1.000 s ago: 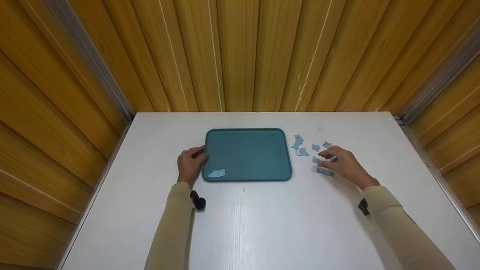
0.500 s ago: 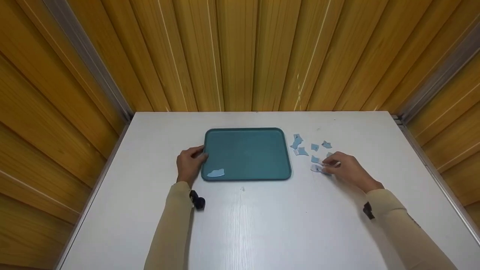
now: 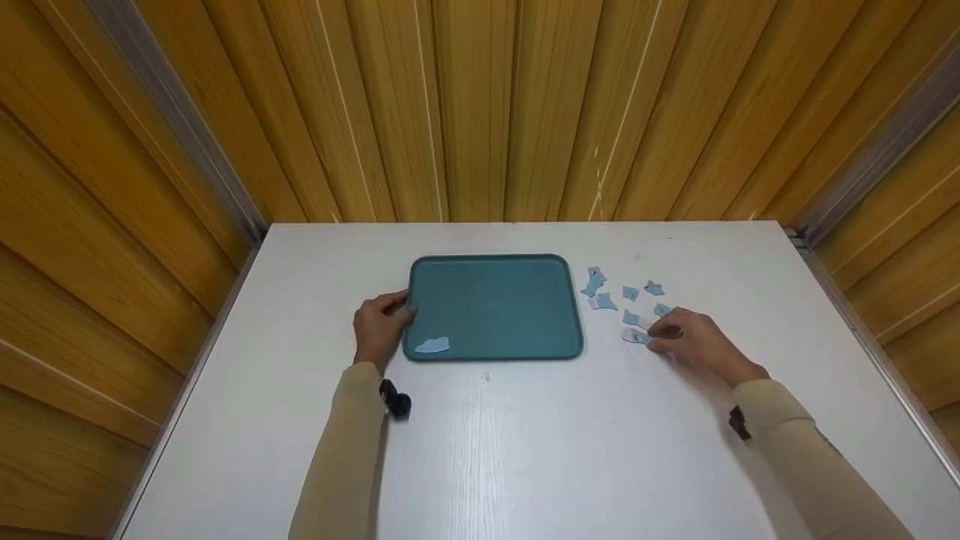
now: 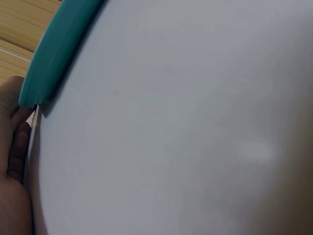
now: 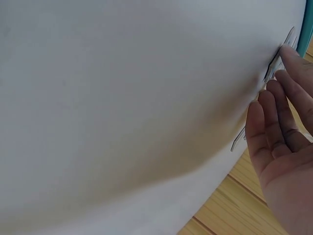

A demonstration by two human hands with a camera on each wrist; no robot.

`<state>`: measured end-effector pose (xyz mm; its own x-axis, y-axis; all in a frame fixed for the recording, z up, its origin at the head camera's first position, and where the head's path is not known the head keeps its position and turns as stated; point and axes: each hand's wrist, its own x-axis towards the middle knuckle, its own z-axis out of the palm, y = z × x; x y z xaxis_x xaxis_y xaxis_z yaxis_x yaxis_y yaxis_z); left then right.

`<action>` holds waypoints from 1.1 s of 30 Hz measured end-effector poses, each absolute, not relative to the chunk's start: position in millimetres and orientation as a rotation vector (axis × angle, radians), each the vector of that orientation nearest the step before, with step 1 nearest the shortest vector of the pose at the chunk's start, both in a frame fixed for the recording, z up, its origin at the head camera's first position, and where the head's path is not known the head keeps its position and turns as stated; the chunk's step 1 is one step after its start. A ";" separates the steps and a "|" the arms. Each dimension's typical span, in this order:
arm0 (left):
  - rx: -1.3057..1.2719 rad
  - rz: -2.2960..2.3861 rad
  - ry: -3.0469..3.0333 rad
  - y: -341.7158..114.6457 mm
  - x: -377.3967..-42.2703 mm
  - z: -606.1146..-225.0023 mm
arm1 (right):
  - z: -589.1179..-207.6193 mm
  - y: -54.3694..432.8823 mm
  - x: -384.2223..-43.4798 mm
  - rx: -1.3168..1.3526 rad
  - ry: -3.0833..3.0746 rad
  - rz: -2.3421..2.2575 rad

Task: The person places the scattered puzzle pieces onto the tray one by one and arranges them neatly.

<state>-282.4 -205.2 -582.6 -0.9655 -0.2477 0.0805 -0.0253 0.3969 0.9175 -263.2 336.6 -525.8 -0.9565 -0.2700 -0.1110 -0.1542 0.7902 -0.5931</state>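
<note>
A shallow teal tray (image 3: 495, 300) lies on the white table, with a light blue torn paper piece (image 3: 433, 345) at its near left corner. My left hand (image 3: 379, 328) holds the tray's left edge, the thumb over the rim and the other fingers beside and under it. To the right of the tray, my right hand (image 3: 691, 337) pinches the right end of a blue and white torn piece (image 3: 637, 337) between thumb and forefinger, low over the table. In the right wrist view, the thumb (image 5: 296, 66) lies against this thin piece.
Several more torn blue pieces lie between tray and right hand: a long one (image 3: 594, 280), a notched one (image 3: 604, 301), a small square one (image 3: 630, 293), and others close to the fingers. Ribbed wood-look walls (image 3: 480, 112) enclose the table's (image 3: 525, 450) back and sides.
My right hand has moved slightly right and toward me, its spread thumb and forefinger closing on the near blue and white piece. My left hand and the tray stay put.
</note>
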 end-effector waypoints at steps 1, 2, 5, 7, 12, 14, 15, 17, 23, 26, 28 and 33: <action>0.241 -1.603 -2.449 -205.1 -282.1 -582.2 | -526.1 337.0 -263.1 -0.338 2.790 -0.898; 0.240 -1.604 -2.450 -205.0 -281.6 -581.6 | -526.0 337.2 -263.0 -0.345 2.790 -0.897; 0.246 -1.608 -2.452 -204.8 -280.3 -580.0 | -525.5 336.9 -263.1 -0.355 2.791 -0.901; 0.255 -1.611 -2.453 -204.5 -279.8 -579.7 | -524.9 336.3 -263.0 -0.352 2.789 -0.904; 0.253 -1.609 -2.453 -204.9 -280.2 -580.7 | -525.9 336.3 -264.3 -0.374 2.791 -0.913; 0.248 -1.611 -2.449 -205.2 -280.2 -581.1 | -526.5 336.3 -264.9 -0.370 2.786 -0.915; 0.243 -1.613 -2.448 -205.4 -280.0 -581.3 | -526.6 336.0 -265.0 -0.357 2.782 -0.914; 0.232 -1.618 -2.445 -205.7 -279.6 -581.4 | -526.1 335.5 -265.2 -0.333 2.772 -0.911; 0.219 -1.620 -2.432 -206.3 -280.7 -582.1 | -521.5 330.1 -265.4 -0.292 2.741 -0.916; 0.213 -1.611 -2.426 -206.3 -282.0 -583.4 | -519.9 326.2 -264.4 -0.283 2.749 -0.931; 0.208 -1.603 -2.426 -206.1 -282.2 -583.8 | -519.8 324.3 -264.2 -0.303 2.769 -0.957; 0.216 -1.571 -2.442 -204.7 -281.0 -581.7 | -521.5 320.4 -266.1 -0.417 2.847 -1.025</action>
